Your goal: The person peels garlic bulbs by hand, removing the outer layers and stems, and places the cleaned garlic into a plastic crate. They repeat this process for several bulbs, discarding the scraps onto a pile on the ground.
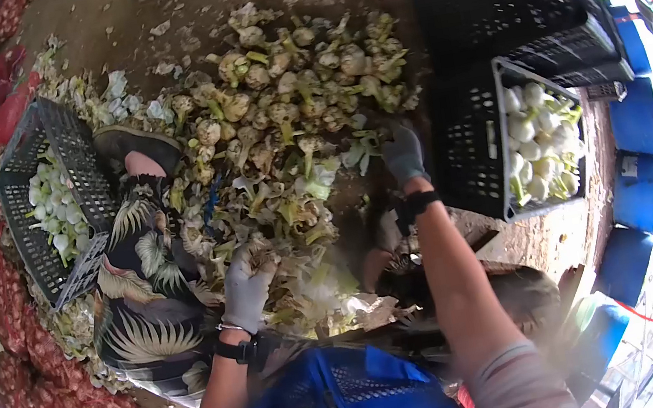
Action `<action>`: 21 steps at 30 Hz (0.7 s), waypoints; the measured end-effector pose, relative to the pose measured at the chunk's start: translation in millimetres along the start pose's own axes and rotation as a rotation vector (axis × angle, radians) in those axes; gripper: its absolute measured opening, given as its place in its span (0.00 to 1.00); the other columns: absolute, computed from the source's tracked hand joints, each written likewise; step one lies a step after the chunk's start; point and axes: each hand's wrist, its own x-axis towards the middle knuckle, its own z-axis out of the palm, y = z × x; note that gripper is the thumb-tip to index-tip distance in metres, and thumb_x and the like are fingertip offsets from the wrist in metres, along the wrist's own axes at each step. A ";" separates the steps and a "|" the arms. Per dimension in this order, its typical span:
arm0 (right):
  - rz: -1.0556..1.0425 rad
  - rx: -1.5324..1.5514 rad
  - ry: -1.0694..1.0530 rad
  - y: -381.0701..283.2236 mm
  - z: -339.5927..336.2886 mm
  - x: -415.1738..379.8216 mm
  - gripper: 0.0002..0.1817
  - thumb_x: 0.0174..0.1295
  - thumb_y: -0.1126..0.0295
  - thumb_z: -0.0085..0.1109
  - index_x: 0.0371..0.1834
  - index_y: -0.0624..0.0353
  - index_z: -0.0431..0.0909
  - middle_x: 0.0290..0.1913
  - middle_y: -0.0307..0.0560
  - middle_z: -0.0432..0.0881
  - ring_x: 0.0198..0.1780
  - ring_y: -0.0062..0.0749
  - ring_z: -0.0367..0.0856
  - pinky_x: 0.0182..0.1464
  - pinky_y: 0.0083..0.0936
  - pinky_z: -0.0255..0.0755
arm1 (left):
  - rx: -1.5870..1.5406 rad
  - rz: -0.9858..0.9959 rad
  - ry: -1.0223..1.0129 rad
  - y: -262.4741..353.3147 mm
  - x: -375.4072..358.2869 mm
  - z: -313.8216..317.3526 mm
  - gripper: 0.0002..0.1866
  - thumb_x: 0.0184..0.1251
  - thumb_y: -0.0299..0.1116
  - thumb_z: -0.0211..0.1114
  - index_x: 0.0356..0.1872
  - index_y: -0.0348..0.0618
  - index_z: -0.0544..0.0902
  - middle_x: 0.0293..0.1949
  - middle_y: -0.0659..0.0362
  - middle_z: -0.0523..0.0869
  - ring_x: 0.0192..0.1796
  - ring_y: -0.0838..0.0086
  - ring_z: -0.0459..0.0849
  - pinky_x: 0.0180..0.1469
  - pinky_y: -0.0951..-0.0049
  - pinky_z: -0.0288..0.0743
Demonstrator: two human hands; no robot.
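A heap of unpeeled onion-like bulbs [281, 97] with leafy tops lies on the ground ahead of me. Loose peeled leaves and skins [311, 270] spread between my legs. My left hand [248, 281], in a pale glove, is over these peelings with its fingers curled; what they hold, if anything, is too small to make out. My right hand [403, 152], in a grey glove, reaches out beside the heap's right edge, near some green leaves [361, 151]. Its fingers are blurred and partly hidden.
A black crate [464, 150] at the right holds clean white bulbs [536, 147]. Another crate [76, 169] with white bulbs stands at the left. Large black crates [507, 0] are at the upper right, blue barrels [635, 191] behind. Red net sacks [57, 379] lie at the lower left.
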 end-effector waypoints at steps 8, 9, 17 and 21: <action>0.110 -0.249 -0.311 29.9 65.2 25.7 0.28 0.53 0.64 0.66 0.61 0.54 0.79 0.56 0.60 0.81 0.53 0.50 0.81 0.57 0.42 0.75 | 0.079 -0.268 0.040 3.4 19.4 -6.1 0.20 0.68 0.33 0.67 0.58 0.36 0.80 0.48 0.61 0.86 0.49 0.80 0.80 0.54 0.76 0.75; 0.310 0.139 -0.196 27.4 69.4 14.6 0.27 0.54 0.63 0.68 0.59 0.58 0.79 0.53 0.58 0.82 0.48 0.45 0.82 0.53 0.38 0.77 | 0.035 -0.218 0.015 2.8 20.8 -1.9 0.22 0.67 0.34 0.67 0.60 0.36 0.79 0.50 0.60 0.86 0.52 0.79 0.80 0.57 0.75 0.74; 0.367 1.154 -0.584 -158.2 -40.5 -133.3 0.15 0.67 0.62 0.66 0.48 0.63 0.83 0.38 0.40 0.87 0.34 0.20 0.81 0.34 0.19 0.74 | 0.111 0.077 -0.031 34.6 13.5 47.3 0.33 0.65 0.36 0.71 0.68 0.35 0.69 0.58 0.57 0.80 0.59 0.73 0.78 0.62 0.74 0.72; 0.554 1.630 -0.435 -182.4 -57.1 -166.4 0.14 0.73 0.61 0.58 0.47 0.62 0.82 0.32 0.41 0.84 0.29 0.23 0.80 0.34 0.20 0.74 | -0.052 0.217 0.001 59.3 -19.2 37.1 0.33 0.65 0.35 0.72 0.68 0.35 0.69 0.56 0.57 0.80 0.56 0.78 0.77 0.62 0.74 0.72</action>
